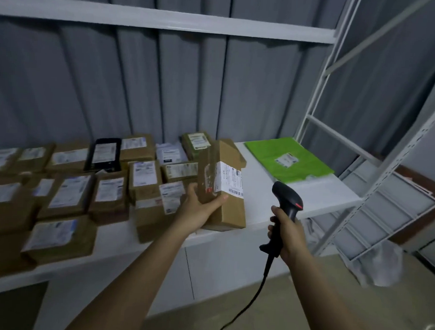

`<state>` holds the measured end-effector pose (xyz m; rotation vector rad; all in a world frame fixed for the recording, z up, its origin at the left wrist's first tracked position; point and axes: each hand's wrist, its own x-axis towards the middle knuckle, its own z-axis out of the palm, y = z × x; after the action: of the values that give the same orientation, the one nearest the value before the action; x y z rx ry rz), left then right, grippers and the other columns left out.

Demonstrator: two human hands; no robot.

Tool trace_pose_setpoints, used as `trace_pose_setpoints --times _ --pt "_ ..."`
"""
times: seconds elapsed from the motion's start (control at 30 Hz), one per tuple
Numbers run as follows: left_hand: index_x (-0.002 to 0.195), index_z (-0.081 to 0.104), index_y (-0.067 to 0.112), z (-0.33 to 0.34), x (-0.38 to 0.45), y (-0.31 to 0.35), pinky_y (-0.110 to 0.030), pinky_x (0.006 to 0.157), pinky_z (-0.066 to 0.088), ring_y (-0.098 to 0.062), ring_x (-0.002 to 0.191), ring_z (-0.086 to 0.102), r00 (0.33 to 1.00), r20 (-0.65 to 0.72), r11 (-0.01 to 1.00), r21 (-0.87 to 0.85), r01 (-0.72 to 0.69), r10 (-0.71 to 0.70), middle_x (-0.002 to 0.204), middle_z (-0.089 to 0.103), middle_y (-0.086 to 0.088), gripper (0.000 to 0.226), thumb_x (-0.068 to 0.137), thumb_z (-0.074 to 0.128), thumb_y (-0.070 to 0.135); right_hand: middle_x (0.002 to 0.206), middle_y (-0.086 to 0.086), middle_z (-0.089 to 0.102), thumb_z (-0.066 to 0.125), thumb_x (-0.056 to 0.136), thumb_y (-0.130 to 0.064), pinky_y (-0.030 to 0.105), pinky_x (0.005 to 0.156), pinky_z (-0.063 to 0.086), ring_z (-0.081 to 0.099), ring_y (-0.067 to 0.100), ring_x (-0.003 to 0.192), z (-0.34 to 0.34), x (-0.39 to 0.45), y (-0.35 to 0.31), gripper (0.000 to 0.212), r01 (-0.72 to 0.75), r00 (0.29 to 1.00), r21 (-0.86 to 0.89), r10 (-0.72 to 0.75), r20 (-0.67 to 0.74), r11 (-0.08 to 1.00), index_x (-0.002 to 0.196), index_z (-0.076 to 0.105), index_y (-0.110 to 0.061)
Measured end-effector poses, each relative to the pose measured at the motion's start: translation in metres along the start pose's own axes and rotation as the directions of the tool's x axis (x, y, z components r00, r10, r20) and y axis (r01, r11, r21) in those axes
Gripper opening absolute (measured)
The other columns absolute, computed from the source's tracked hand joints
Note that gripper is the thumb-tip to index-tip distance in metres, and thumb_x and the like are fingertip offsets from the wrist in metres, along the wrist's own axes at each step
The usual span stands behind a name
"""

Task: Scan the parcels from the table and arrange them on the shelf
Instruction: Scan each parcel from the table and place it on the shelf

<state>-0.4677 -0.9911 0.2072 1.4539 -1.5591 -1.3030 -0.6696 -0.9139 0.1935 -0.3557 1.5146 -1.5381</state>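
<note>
A grey corrugated wall (165, 86) is standing behind a white shelf (318, 193), with a white beam (143, 17) running across above it. Brown parcels (66, 189) with white labels are lying in rows across the left of the shelf, a black one (103, 153) among them, and a green bag (287, 158) is lying flat at the far right. The left hand (199, 209) is gripping a brown box (223, 185) from below, thumb curled over its front, holding it tilted at the shelf's front edge, its barcode label facing right. The right hand (288, 234) is clenching the handle of a black scanner (286, 201), just right of the box, its cable (249, 297) hanging down. A white rack (387, 173) is leaning at the right.
</note>
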Motion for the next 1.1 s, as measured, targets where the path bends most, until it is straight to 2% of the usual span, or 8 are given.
trace_pose_setpoints --times 0.1,0.23,0.4,0.5,0.63,0.83,1.0,1.1 --pt "0.143 0.019 0.029 0.034 0.042 0.017 -0.043 0.104 0.041 -0.025 0.124 0.049 1.000 0.027 1.000 0.014 -0.011 0.011 0.141 0.045 0.003 0.099 0.067 0.067 0.071 0.074 0.005 0.051 0.066 0.089 -0.017 0.028 0.052 0.039 0.045 0.016 0.054 -0.008 0.036 -0.021 0.012 0.017 1.000 0.004 -0.017 -0.005 1.000 0.087 0.056 -0.010" --pt "0.135 0.023 0.034 0.075 0.107 0.036 -0.038 0.100 0.044 -0.024 0.117 0.053 0.999 0.040 0.996 0.087 -0.005 0.002 0.135 0.048 -0.002 0.104 0.052 0.062 0.083 0.075 0.006 0.053 0.066 0.089 -0.017 0.027 0.050 0.040 0.045 0.015 0.052 -0.013 0.091 -0.046 0.013 0.039 0.998 -0.056 -0.035 0.059 0.998 0.092 0.058 -0.008" --pt "0.142 0.018 0.029 0.114 0.191 0.043 -0.034 0.096 0.040 -0.030 0.123 0.049 1.000 0.026 0.962 0.273 0.008 -0.016 0.144 0.041 -0.008 0.096 0.069 0.061 0.074 0.073 0.006 0.052 0.065 0.089 -0.016 0.026 0.048 0.037 0.043 0.016 0.049 -0.010 0.160 -0.071 0.015 0.038 0.998 -0.125 -0.030 0.063 0.991 0.088 0.055 -0.006" --pt "0.142 0.017 0.030 0.132 0.225 0.031 -0.039 0.100 0.040 -0.036 0.125 0.044 0.999 0.013 0.853 0.521 0.025 -0.037 0.145 0.034 -0.014 0.095 0.068 0.059 0.074 0.073 0.007 0.053 0.064 0.089 -0.015 0.026 0.047 0.037 0.043 0.016 0.049 -0.014 0.195 -0.072 0.013 0.017 0.997 -0.153 -0.006 0.077 0.988 0.089 0.054 -0.006" --pt "0.145 0.012 0.031 0.145 0.245 0.021 -0.044 0.097 0.040 -0.037 0.124 0.038 0.999 0.033 0.603 0.797 -0.020 -0.010 0.143 0.024 -0.017 0.089 0.077 0.064 0.058 0.072 0.006 0.053 0.063 0.090 -0.014 0.025 0.045 0.037 0.044 0.016 0.050 -0.017 0.228 -0.066 0.011 -0.042 0.992 -0.160 0.060 0.108 0.986 0.092 0.055 -0.007" --pt "0.145 0.017 0.030 0.133 0.275 0.009 -0.050 0.109 0.031 -0.036 0.134 0.031 0.993 0.118 0.388 0.914 -0.115 0.017 0.148 0.023 -0.012 0.085 0.078 0.066 0.050 0.069 0.006 0.052 0.063 0.090 -0.012 0.023 0.042 0.037 0.043 0.016 0.049 -0.010 0.275 -0.071 0.009 -0.099 0.965 -0.231 0.150 0.215 0.968 0.088 0.055 -0.009" --pt "0.143 0.023 0.020 0.128 0.279 0.006 -0.050 0.109 0.030 -0.035 0.135 0.031 0.993 -0.107 0.154 0.983 0.097 0.055 0.145 0.031 -0.017 0.071 0.084 0.060 0.030 0.067 0.005 0.053 0.065 0.089 -0.012 0.025 0.042 0.038 0.044 0.015 0.047 0.001 0.296 -0.079 0.009 -0.123 0.921 -0.295 0.220 0.322 0.948 0.088 0.056 -0.008" --pt "0.149 0.019 0.023 0.143 0.274 0.009 -0.050 0.114 0.018 -0.037 0.143 0.014 0.991 -0.131 0.150 0.981 0.126 0.022 0.155 0.014 -0.018 0.068 0.090 0.053 0.024 0.067 0.005 0.054 0.065 0.089 -0.012 0.024 0.042 0.038 0.045 0.014 0.046 0.008 0.300 -0.078 0.010 -0.135 0.889 -0.325 0.259 0.377 0.936 0.088 0.056 -0.008"
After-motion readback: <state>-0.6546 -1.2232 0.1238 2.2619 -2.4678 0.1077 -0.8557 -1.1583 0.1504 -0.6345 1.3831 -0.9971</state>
